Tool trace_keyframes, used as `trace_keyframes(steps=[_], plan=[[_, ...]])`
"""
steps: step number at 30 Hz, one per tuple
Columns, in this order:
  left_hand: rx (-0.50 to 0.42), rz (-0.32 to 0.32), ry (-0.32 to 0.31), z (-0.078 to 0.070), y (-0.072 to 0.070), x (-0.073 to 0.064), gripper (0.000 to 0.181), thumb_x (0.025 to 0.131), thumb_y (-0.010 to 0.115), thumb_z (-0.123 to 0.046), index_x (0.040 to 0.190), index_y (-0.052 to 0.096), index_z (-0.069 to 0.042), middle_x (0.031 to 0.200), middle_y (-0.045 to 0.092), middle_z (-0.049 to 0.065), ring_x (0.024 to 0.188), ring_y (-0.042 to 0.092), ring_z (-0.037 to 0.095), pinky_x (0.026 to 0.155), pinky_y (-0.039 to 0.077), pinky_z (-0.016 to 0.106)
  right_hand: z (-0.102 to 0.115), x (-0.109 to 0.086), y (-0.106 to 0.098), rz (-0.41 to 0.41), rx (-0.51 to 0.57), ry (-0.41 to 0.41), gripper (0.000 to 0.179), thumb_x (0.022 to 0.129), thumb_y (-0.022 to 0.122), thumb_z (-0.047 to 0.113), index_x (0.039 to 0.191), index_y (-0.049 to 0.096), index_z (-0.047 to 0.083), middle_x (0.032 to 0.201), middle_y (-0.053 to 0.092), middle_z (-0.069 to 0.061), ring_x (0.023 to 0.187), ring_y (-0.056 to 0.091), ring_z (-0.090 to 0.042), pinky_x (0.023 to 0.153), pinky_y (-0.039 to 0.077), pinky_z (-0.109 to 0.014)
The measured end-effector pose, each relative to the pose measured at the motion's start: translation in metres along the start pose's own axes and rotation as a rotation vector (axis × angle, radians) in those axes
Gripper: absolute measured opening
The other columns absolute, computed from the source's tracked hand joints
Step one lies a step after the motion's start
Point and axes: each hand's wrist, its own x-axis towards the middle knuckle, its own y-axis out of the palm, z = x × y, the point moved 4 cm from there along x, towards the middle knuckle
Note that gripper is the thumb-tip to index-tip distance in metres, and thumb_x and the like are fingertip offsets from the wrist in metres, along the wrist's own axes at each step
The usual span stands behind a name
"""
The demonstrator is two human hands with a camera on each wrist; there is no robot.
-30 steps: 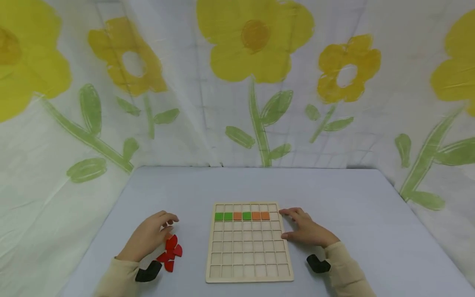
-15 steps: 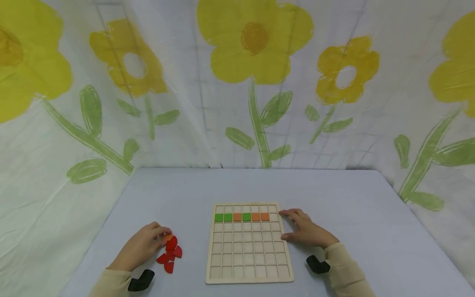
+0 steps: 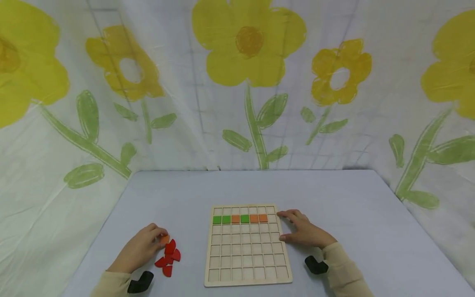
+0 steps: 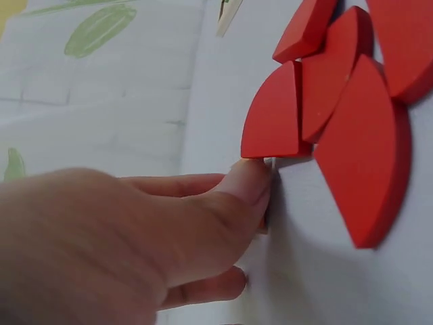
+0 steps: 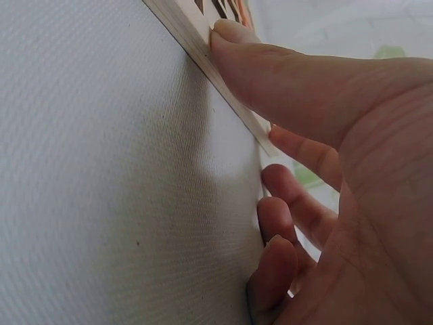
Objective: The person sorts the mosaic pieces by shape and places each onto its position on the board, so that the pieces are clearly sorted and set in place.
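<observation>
My left hand (image 3: 140, 248) pinches an orange tile (image 3: 164, 239) between thumb and fingers at the far end of a cluster of red quarter-circle pieces (image 3: 170, 247). From the left wrist, the thumb hides most of that tile, and one red piece (image 4: 274, 115) lies right at the thumb tip. A wooden grid board (image 3: 241, 250) lies flat in the middle of the table, with green tiles (image 3: 245, 219) and orange tiles (image 3: 235, 219) in its second row from the back. My right hand (image 3: 306, 231) rests with thumb and index fingertip on the board's right edge (image 5: 203, 57), fingers relaxed.
The white table (image 3: 334, 189) ends at the back against a white sheet (image 3: 178, 148) painted with yellow flowers. Both wrists carry black camera mounts (image 3: 316, 265). The red pieces overlap or touch each other to the left of the board.
My left hand has come down and back toward the pile, taken hold of the orange tile and drawn it slightly away from the red pieces. My right hand stays at the board's edge.
</observation>
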Motion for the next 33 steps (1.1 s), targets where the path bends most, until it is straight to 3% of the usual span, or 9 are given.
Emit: trace_keyframes(steps=[8, 14, 20, 27, 33], plan=[[0.007, -0.043, 0.013, -0.005, -0.001, 0.011, 0.02, 0.08, 0.077, -0.016, 0.097, 0.068, -0.012, 0.091, 0.059, -0.003, 0.083, 0.058, 0.013, 0.077, 0.054, 0.035, -0.002, 0.0, -0.001, 0.0, 0.001, -0.004, 0.075, 0.077, 0.077, 0.046, 0.141, 0.044, 0.026, 0.142, 0.036, -0.007, 0.126, 0.035, -0.031, 0.094, 0.04, -0.056], [-0.017, -0.077, 0.045, -0.028, -0.004, 0.027, 0.02, 0.081, 0.077, -0.018, 0.098, 0.068, -0.015, 0.09, 0.061, -0.005, 0.083, 0.06, 0.013, 0.07, 0.052, 0.031, -0.003, 0.0, -0.001, -0.001, 0.004, -0.003, 0.074, 0.077, 0.077, 0.046, 0.141, 0.044, 0.027, 0.142, 0.035, -0.006, 0.126, 0.035, -0.03, 0.094, 0.04, -0.056], [-0.075, -0.084, 0.076, -0.047, 0.007, 0.052, 0.013, 0.083, 0.075, -0.02, 0.092, 0.065, -0.019, 0.088, 0.06, -0.006, 0.08, 0.058, 0.011, 0.069, 0.05, 0.029, -0.002, 0.0, 0.001, 0.007, 0.016, -0.017, 0.075, 0.077, 0.076, 0.047, 0.141, 0.043, 0.028, 0.143, 0.033, -0.005, 0.126, 0.034, -0.031, 0.093, 0.04, -0.056], [-0.106, -0.09, 0.143, -0.081, 0.017, 0.081, 0.012, 0.082, 0.076, -0.02, 0.087, 0.065, -0.017, 0.086, 0.06, -0.006, 0.078, 0.057, 0.01, 0.067, 0.048, 0.028, -0.002, 0.0, 0.0, 0.01, 0.021, -0.042, 0.075, 0.079, 0.076, 0.045, 0.143, 0.042, 0.025, 0.143, 0.033, -0.008, 0.125, 0.036, -0.033, 0.092, 0.04, -0.057], [-0.134, -0.08, 0.274, -0.119, 0.029, 0.099, 0.012, 0.083, 0.075, -0.02, 0.086, 0.064, -0.016, 0.084, 0.059, -0.005, 0.077, 0.057, 0.011, 0.066, 0.048, 0.028, -0.004, 0.0, 0.0, 0.008, 0.022, -0.046, 0.075, 0.078, 0.076, 0.046, 0.143, 0.042, 0.026, 0.143, 0.034, -0.008, 0.124, 0.036, -0.032, 0.092, 0.04, -0.056]])
